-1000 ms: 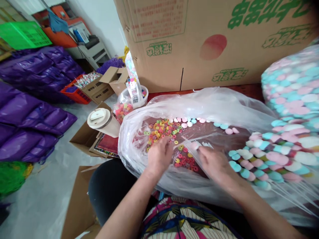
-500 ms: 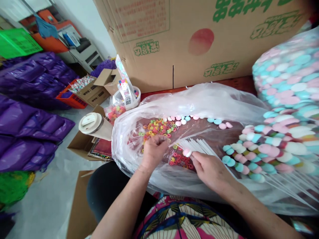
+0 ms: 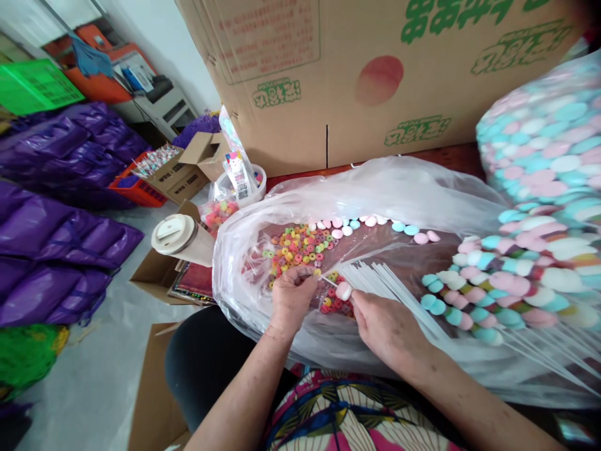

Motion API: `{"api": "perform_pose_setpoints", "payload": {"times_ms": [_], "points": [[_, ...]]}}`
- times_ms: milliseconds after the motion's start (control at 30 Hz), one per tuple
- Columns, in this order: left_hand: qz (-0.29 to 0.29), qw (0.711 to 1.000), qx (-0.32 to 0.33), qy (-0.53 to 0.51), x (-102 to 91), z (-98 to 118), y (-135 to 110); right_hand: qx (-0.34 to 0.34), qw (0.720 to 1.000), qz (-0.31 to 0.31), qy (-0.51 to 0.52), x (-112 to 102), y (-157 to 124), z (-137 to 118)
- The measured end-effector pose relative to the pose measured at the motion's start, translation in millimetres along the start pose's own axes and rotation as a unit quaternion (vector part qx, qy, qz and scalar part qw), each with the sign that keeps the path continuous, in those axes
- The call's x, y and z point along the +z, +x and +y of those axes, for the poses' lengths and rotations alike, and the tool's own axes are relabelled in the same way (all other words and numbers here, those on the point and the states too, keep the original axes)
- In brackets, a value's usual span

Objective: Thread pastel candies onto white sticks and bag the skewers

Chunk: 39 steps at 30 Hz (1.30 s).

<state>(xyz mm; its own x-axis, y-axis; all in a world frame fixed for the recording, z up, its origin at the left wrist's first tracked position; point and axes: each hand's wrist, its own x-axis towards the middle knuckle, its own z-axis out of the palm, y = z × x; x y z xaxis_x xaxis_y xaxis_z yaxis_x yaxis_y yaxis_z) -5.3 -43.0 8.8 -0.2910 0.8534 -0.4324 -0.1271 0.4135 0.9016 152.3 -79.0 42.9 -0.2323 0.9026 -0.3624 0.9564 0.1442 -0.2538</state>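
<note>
My right hand [image 3: 392, 326] is closed on a thin white stick that carries pink and white marshmallows [image 3: 344, 290]. The stick's bare tip points left and meets the fingertips of my left hand [image 3: 292, 297]. Those fingers pinch a small yellow candy ring [image 3: 317, 272] at the tip; whether the stick passes through it I cannot tell. Beyond my left hand lies a pile of coloured candy rings [image 3: 300, 244]. Red rings [image 3: 331, 305] lie below the stick. Loose white sticks [image 3: 378, 279] fan out beside my right hand.
Clear plastic sheeting [image 3: 244, 219] surrounds the work area. Finished marshmallow skewers [image 3: 498, 275] are heaped at right, below a big bag of marshmallows [image 3: 539, 138]. A large carton [image 3: 300, 125] stands behind. A lidded cup [image 3: 181, 238] and a white tub [image 3: 257, 188] are at left.
My right hand has moved left with the stick and its marshmallows, bringing the tip up to my left fingers. My left hand has shifted slightly down and stays pinched.
</note>
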Motion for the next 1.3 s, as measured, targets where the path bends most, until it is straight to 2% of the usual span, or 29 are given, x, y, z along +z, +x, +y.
{"api": "perform_pose_setpoints", "payload": {"times_ms": [100, 167, 200, 267, 333, 400, 433, 467, 533, 633, 733, 800, 867, 900, 1000, 1067, 1133, 1167, 1267, 1300], "points": [[0.014, 0.997, 0.036, 0.074, -0.5, -7, -2, -0.006, 1.000, 0.002, -0.005, 0, 0, -3], [0.014, 0.980, 0.106, 0.170, -0.2, -12, -10, -0.004, 1.000, -0.005, -0.013, 2, 0, -6], [0.001, 0.963, 0.153, 0.221, 0.0, -14, -15, -0.002, 1.000, -0.008, -0.016, 3, 0, -7], [-0.062, 0.919, 0.247, 0.302, -0.2, -15, -24, 0.002, 1.000, -0.002, -0.009, 7, 3, -6], [-0.115, 0.878, 0.301, 0.355, -1.1, -8, -26, 0.000, 0.999, 0.021, 0.025, 13, 6, 2], [-0.088, 0.856, 0.304, 0.409, -1.0, 7, -19, -0.007, 0.996, 0.062, 0.071, 19, 10, 16], [-0.045, 0.846, 0.290, 0.445, 0.1, 15, -13, -0.010, 0.992, 0.087, 0.092, 21, 11, 24], [-0.026, 0.825, 0.273, 0.495, 2.3, 24, -6, -0.015, 0.987, 0.115, 0.111, 23, 12, 31], [-0.063, 0.761, 0.231, 0.603, 9.4, 35, 7, -0.028, 0.974, 0.173, 0.141, 26, 13, 40], [-0.116, 0.669, 0.216, 0.702, 22.2, 36, 16, -0.052, 0.957, 0.229, 0.172, 27, 11, 42], [-0.111, 0.615, 0.270, 0.733, 28.8, 26, 16, -0.062, 0.948, 0.248, 0.191, 28, 10, 38], [-0.114, 0.594, 0.306, 0.735, 28.8, 24, 18, -0.064, 0.944, 0.252, 0.201, 29, 11, 36], [-0.116, 0.598, 0.308, 0.731, 25.9, 27, 23, -0.065, 0.941, 0.257, 0.209, 28, 11, 37], [-0.114, 0.610, 0.299, 0.725, 23.4, 29, 24, -0.066, 0.940, 0.260, 0.213, 28, 12, 38], [-0.108, 0.669, 0.288, 0.676, 12.7, 32, 18, -0.062, 0.935, 0.268, 0.223, 26, 11, 42], [-0.144, 0.697, 0.311, 0.630, 5.4, 28, 7, -0.053, 0.937, 0.260, 0.226, 25, 11, 45], [-0.189, 0.705, 0.332, 0.598, 1.8, 23, -2, -0.039, 0.944, 0.237, 0.226, 25, 11, 45], [-0.190, 0.710, 0.333, 0.591, 2.5, 23, -3, -0.032, 0.948, 0.224, 0.225, 24, 12, 44], [-0.117, 0.722, 0.295, 0.615, 14.1, 28, 9, -0.019, 0.961, 0.185, 0.207, 24, 14, 39], [-0.106, 0.713, 0.275, 0.636, 19.6, 31, 16, -0.020, 0.965, 0.171, 0.196, 24, 14, 37]]}}
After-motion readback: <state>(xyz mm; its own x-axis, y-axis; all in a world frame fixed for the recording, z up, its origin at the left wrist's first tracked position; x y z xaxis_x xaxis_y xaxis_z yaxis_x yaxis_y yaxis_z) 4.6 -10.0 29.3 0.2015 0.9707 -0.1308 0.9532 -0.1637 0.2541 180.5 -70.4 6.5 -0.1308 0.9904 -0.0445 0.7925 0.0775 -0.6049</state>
